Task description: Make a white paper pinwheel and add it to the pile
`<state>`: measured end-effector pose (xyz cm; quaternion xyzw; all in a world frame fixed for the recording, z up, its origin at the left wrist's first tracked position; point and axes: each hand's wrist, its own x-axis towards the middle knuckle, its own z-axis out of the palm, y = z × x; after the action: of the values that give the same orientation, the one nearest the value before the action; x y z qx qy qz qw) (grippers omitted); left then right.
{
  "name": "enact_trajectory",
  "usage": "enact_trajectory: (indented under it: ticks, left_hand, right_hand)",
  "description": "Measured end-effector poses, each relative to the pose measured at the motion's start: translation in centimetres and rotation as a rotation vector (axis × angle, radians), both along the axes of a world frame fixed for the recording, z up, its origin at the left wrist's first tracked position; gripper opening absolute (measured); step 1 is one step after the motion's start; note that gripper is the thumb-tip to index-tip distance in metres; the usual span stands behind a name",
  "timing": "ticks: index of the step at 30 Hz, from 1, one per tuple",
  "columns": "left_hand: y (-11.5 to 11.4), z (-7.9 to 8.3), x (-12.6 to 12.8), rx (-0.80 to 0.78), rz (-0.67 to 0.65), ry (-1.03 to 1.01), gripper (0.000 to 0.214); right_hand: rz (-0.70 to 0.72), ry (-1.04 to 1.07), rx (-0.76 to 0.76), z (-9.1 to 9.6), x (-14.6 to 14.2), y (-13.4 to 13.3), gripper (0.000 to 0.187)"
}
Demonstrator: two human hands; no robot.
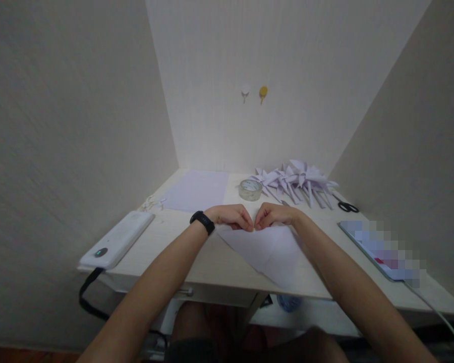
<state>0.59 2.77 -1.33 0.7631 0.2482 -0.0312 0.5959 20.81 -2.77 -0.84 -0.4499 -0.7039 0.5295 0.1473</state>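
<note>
A white sheet of paper, triangular in outline, lies near the desk's front edge, one corner pointing toward me. At its far edge my left hand, with a black watch on the wrist, pinches the paper between thumb and fingers. Close beside it, my right hand pinches the same edge, the two sets of fingertips almost touching. A roll of clear tape stands just beyond the hands. The tip of a thin object shows behind my right hand; the rest is hidden.
Several white paper pinwheels are heaped at the back right, near black-handled scissors. Paper sheets lie at the back left. A white device sits at the left edge, a tablet with a cable at the right. Walls enclose the desk.
</note>
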Motion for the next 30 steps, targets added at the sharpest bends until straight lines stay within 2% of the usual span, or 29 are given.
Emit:
enact_trajectory:
  ticks: [6,15,18,19,21,22,27,30]
  left_hand:
    - [0.8,0.0,-0.6,-0.031,0.039,0.007,0.023]
    - [1.6,0.1,-1.4,0.002,0.065,-0.028,0.024]
    - [1.6,0.0,-1.3,0.000,0.076,-0.030,0.026]
    - [1.5,0.0,-1.2,0.015,0.077,-0.036,0.027]
    - [1.5,-0.1,-1.1,0.058,0.067,-0.049,0.030]
    - [1.4,-0.2,-1.0,0.078,0.061,-0.056,0.032]
    - [1.3,-0.5,-0.8,0.107,0.072,-0.109,0.032]
    - [1.1,-0.5,-0.7,0.124,0.093,-0.123,0.030]
  right_hand:
    - [-0.100,-0.019,0.004,1.0,1.7,-0.8,0.019]
    - [-0.247,0.001,-0.097,1.2,7.1,-1.7,0.020]
    - [-0.306,0.018,-0.028,1.5,8.0,-1.7,0.027]
    - [-0.336,0.032,0.048,1.5,7.7,-1.6,0.031]
    - [-0.410,0.042,0.292,1.6,6.3,-1.4,0.034]
    - [-0.396,-0.009,0.397,1.5,5.1,-1.4,0.035]
    - [-0.232,-0.352,0.653,0.8,-0.9,-1.8,0.025]
    - [-0.208,-0.467,0.713,0.5,-2.1,-2.2,0.023]
